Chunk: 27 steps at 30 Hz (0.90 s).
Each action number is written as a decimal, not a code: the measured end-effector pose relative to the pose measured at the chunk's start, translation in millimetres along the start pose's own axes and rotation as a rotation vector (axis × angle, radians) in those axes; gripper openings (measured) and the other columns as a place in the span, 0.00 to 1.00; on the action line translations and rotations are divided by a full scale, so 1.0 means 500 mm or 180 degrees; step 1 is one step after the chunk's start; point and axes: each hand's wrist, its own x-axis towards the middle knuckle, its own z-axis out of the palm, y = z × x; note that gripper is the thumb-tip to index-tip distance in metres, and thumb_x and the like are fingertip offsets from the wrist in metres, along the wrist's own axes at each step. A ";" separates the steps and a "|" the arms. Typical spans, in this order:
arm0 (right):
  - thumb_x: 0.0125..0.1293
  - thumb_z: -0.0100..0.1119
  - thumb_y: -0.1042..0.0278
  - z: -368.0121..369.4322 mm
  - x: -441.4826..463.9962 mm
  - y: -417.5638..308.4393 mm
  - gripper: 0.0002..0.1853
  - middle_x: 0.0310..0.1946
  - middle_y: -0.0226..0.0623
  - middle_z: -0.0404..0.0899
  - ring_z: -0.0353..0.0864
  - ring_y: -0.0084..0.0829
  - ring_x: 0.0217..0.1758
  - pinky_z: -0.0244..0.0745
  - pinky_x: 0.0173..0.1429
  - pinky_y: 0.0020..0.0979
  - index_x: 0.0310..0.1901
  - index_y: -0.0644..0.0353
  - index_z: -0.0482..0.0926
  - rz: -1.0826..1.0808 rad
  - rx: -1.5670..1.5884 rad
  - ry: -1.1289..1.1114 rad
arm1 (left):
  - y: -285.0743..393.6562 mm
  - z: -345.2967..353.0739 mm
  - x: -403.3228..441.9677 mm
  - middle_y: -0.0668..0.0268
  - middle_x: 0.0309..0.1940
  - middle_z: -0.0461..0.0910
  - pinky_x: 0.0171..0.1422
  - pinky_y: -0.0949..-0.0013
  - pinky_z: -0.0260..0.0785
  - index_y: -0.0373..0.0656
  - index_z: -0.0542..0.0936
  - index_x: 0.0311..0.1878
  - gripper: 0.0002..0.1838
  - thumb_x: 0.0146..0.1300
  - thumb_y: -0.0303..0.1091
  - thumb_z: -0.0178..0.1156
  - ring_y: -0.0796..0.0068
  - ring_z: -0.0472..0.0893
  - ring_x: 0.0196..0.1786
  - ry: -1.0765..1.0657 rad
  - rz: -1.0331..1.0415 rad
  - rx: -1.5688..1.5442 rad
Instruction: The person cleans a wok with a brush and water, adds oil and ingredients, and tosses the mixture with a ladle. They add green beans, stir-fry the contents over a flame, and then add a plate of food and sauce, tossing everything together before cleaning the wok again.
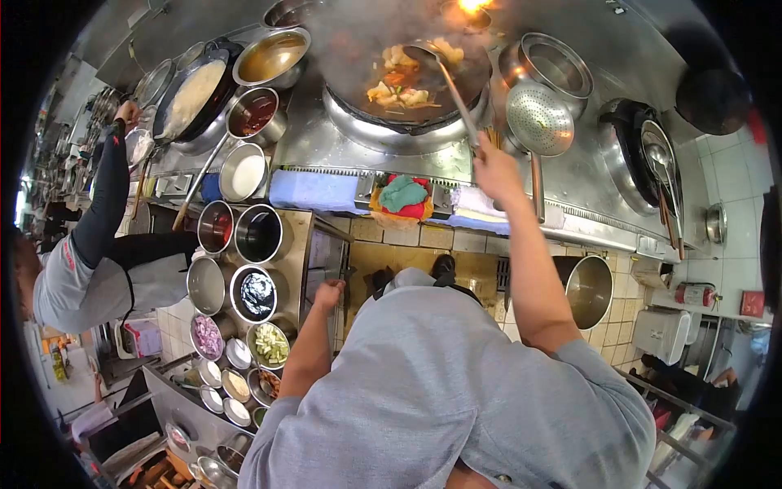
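My right hand (pixel 497 169) is closed around the long handle of a ladle (pixel 461 104). The ladle's head dips into a large wok (pixel 349 99), among pale chunks of food (pixel 397 95) in steaming, brownish liquid. Low on the left, beside the edge of a side counter, my left hand (pixel 329 294) has its fingers curled in. Whatever it may hold is hidden. Right of the wok, a perforated strainer (pixel 539 119) rests over a metal bowl, its handle pointing towards me.
Flame (pixel 474 5) shows behind the wok. Sauce pots (pixel 259 295) and chopped vegetables (pixel 270 344) crowd the left counter. A co-worker's sleeved arm (pixel 104 194) reaches to another wok (pixel 173 122). Folded cloths (pixel 402 194) line the stove's front; a deep pot (pixel 590 292) stands at right.
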 end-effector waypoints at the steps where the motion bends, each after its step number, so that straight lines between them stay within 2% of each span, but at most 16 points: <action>1: 0.62 0.52 0.71 0.032 0.003 -0.004 0.31 0.29 0.33 0.76 0.70 0.23 0.20 0.68 0.25 0.28 0.68 0.52 0.60 0.0013 -0.0009 -0.0018 | -0.017 0.011 0.019 0.58 0.37 0.83 0.49 0.65 0.72 0.43 0.82 0.44 0.17 0.58 0.43 0.57 0.65 0.82 0.42 0.0099 0.0202 0.0178; 4: 0.62 0.51 0.73 0.036 -0.011 -0.025 0.31 0.27 0.31 0.73 0.64 0.18 0.15 0.62 0.19 0.24 0.68 0.52 0.60 -0.0333 0.0855 0.0216 | 0.052 0.008 -0.040 0.60 0.35 0.84 0.45 0.65 0.72 0.43 0.82 0.44 0.16 0.58 0.42 0.58 0.67 0.82 0.39 0.0016 0.0476 0.0796; 6: 0.62 0.51 0.74 -0.097 -0.031 -0.054 0.30 0.26 0.31 0.73 0.64 0.19 0.15 0.63 0.20 0.24 0.67 0.52 0.62 0.1123 0.2348 -0.1406 | 0.118 0.000 -0.086 0.59 0.36 0.84 0.45 0.66 0.72 0.43 0.82 0.45 0.16 0.58 0.41 0.58 0.68 0.82 0.38 0.0018 0.0412 0.0665; 7: 0.61 0.51 0.74 -0.107 -0.033 -0.021 0.30 0.25 0.30 0.72 0.63 0.18 0.15 0.63 0.20 0.23 0.67 0.51 0.63 0.1216 0.2527 -0.1432 | 0.149 0.000 -0.100 0.59 0.37 0.83 0.44 0.66 0.72 0.42 0.81 0.46 0.16 0.58 0.40 0.59 0.68 0.82 0.38 0.0034 0.0368 0.0523; 8: 0.61 0.51 0.74 -0.123 -0.030 -0.006 0.30 0.25 0.30 0.72 0.63 0.18 0.15 0.63 0.20 0.23 0.67 0.51 0.63 0.1236 0.2525 -0.1439 | 0.172 0.002 -0.108 0.59 0.37 0.83 0.44 0.66 0.72 0.42 0.81 0.46 0.16 0.58 0.40 0.59 0.68 0.82 0.38 0.0017 0.0356 0.0530; 10: 0.61 0.52 0.68 -0.156 -0.018 0.005 0.28 0.40 0.44 0.80 0.80 0.43 0.41 0.72 0.47 0.35 0.65 0.54 0.65 0.0793 0.1161 -0.1065 | 0.210 0.009 -0.120 0.62 0.35 0.82 0.43 0.70 0.72 0.37 0.79 0.48 0.17 0.63 0.40 0.56 0.75 0.80 0.35 -0.0275 0.0870 -0.0318; 11: 0.61 0.51 0.68 -0.140 -0.009 -0.006 0.27 0.41 0.44 0.80 0.81 0.43 0.41 0.73 0.47 0.36 0.64 0.55 0.66 0.0415 0.0567 -0.0677 | 0.237 0.013 -0.126 0.62 0.35 0.82 0.43 0.70 0.72 0.37 0.79 0.48 0.17 0.63 0.40 0.56 0.75 0.80 0.35 -0.0287 0.0877 -0.0305; 14: 0.61 0.51 0.66 -0.032 0.026 -0.032 0.27 0.38 0.42 0.80 0.80 0.42 0.39 0.73 0.46 0.37 0.64 0.55 0.67 0.0472 0.0701 -0.0425 | 0.335 0.030 -0.148 0.60 0.39 0.82 0.44 0.70 0.71 0.37 0.79 0.49 0.18 0.64 0.42 0.56 0.75 0.80 0.36 -0.0493 0.1482 -0.0064; 15: 0.61 0.51 0.66 -0.033 0.023 -0.047 0.27 0.38 0.42 0.80 0.80 0.42 0.39 0.73 0.46 0.37 0.64 0.55 0.67 0.0488 0.0697 -0.0385 | 0.374 0.036 -0.159 0.60 0.38 0.82 0.44 0.70 0.71 0.38 0.79 0.48 0.18 0.63 0.41 0.57 0.73 0.80 0.36 -0.0295 0.1912 0.0165; 17: 0.61 0.52 0.64 -0.044 0.005 -0.075 0.27 0.34 0.43 0.79 0.79 0.42 0.36 0.73 0.44 0.36 0.64 0.55 0.66 0.1148 0.1810 -0.1300 | 0.466 0.034 -0.194 0.60 0.37 0.82 0.44 0.69 0.71 0.39 0.79 0.48 0.17 0.63 0.41 0.58 0.72 0.80 0.36 -0.0093 0.2383 0.0418; 20: 0.60 0.52 0.63 -0.110 -0.026 -0.025 0.27 0.30 0.43 0.78 0.78 0.43 0.32 0.73 0.41 0.37 0.63 0.55 0.66 0.1046 0.2116 -0.1515 | 0.586 0.005 -0.228 0.59 0.38 0.81 0.47 0.68 0.70 0.42 0.80 0.46 0.14 0.61 0.39 0.59 0.67 0.80 0.39 0.0129 0.2779 0.0570; 21: 0.60 0.52 0.63 -0.136 -0.021 -0.025 0.27 0.30 0.43 0.78 0.78 0.43 0.32 0.73 0.41 0.37 0.63 0.55 0.66 0.1054 0.2117 -0.1498 | 0.613 -0.003 -0.219 0.59 0.37 0.81 0.48 0.65 0.69 0.43 0.80 0.45 0.13 0.60 0.38 0.60 0.65 0.79 0.40 0.0462 0.3264 0.0597; 23: 0.61 0.52 0.71 -0.174 -0.012 -0.026 0.31 0.25 0.31 0.73 0.69 0.25 0.20 0.67 0.26 0.27 0.68 0.54 0.60 0.0620 0.1243 -0.1223 | 0.681 -0.016 -0.203 0.59 0.37 0.80 0.51 0.61 0.68 0.44 0.81 0.41 0.10 0.59 0.37 0.60 0.61 0.78 0.42 0.1238 0.4080 0.0709; 24: 0.61 0.52 0.71 -0.148 -0.001 -0.029 0.31 0.25 0.31 0.73 0.69 0.25 0.20 0.67 0.26 0.27 0.68 0.54 0.60 0.0648 0.1242 -0.1237 | 0.727 -0.023 -0.196 0.59 0.36 0.80 0.52 0.59 0.68 0.44 0.81 0.39 0.08 0.59 0.36 0.60 0.59 0.77 0.43 0.1686 0.4410 0.0798; 26: 0.62 0.53 0.68 -0.056 0.025 -0.057 0.30 0.29 0.38 0.78 0.78 0.35 0.29 0.72 0.36 0.33 0.67 0.56 0.61 0.0286 0.0249 -0.0420 | 0.804 -0.029 -0.165 0.58 0.36 0.80 0.50 0.55 0.68 0.46 0.81 0.39 0.10 0.60 0.40 0.58 0.56 0.77 0.44 0.2352 0.4597 0.0976; 27: 0.62 0.53 0.68 -0.028 0.019 -0.075 0.30 0.29 0.38 0.78 0.78 0.35 0.29 0.72 0.36 0.33 0.67 0.56 0.61 0.0310 0.0241 -0.0431 | 0.830 -0.029 -0.135 0.58 0.36 0.80 0.50 0.55 0.68 0.46 0.81 0.39 0.10 0.60 0.40 0.58 0.56 0.77 0.44 0.2323 0.4595 0.0972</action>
